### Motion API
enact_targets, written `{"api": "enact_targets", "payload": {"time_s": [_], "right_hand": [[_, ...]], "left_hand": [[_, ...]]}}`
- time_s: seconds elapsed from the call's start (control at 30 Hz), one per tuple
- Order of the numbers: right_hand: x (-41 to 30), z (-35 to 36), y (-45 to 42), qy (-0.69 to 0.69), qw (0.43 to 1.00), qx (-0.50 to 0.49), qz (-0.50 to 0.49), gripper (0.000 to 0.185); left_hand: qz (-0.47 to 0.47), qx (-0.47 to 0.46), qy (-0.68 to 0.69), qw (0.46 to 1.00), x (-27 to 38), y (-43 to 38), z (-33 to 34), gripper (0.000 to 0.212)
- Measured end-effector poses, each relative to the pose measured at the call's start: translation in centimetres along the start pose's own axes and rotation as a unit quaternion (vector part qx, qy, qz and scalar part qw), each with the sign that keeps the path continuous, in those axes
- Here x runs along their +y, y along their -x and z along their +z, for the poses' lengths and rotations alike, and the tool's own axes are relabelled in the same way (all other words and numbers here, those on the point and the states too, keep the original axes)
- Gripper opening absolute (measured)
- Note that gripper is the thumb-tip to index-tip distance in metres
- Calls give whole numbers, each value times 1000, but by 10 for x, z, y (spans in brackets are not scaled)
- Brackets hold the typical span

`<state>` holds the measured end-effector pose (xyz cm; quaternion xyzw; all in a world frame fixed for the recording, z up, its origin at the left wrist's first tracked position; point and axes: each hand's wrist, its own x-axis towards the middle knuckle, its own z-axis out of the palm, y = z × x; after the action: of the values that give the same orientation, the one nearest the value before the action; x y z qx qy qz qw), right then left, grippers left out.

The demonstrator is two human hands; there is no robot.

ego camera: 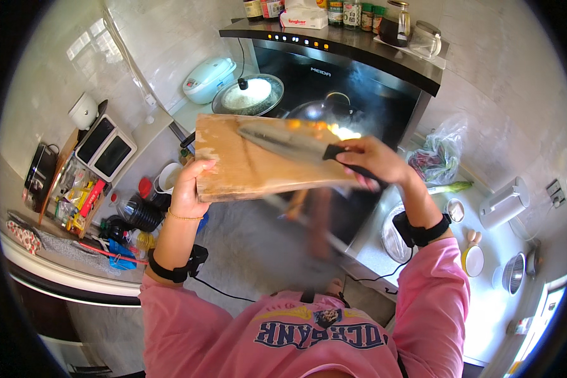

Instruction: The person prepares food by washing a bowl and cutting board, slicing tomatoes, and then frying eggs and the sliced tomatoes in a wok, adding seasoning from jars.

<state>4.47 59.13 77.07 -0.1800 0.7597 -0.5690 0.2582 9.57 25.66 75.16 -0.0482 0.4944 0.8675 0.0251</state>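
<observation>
My left hand [193,184] grips the left end of a wooden cutting board [236,165], thumb on its top face. The board is held in the air, over the front of the stove. In my right hand [375,160] is a kitchen knife [283,141] with a black handle, its blade lying across the board and blurred. Orange pieces [307,124] show along the board's far edge. Beyond them a dark wok [321,111] stands on the stove with steam rising from it. The board hides the wok's near part, and a bright glow shows beside the pieces.
A pan with a glass lid [248,97] stands left of the wok, near a rice cooker [209,80]. On the right counter are a bag of vegetables [434,156], a white kettle [504,202], bowls [473,261] and a plastic-covered dish [397,236]. Bottles [139,215] stand at left.
</observation>
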Motion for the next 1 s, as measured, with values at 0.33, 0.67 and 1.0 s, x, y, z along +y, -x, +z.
{"api": "enact_targets", "payload": {"time_s": [0.33,0.67,1.0], "right_hand": [[87,-63,-42,41,993,110,20,18],[118,-82,-24,99,952,286,53,31],[116,-21,112,-38,835,542,-89,36]], "left_hand": [[16,-12,1,1000,1,9,-4,34],[28,23,23,999,-2,18,-24,26],[146,66,61,985,-36,36,-23,27]]}}
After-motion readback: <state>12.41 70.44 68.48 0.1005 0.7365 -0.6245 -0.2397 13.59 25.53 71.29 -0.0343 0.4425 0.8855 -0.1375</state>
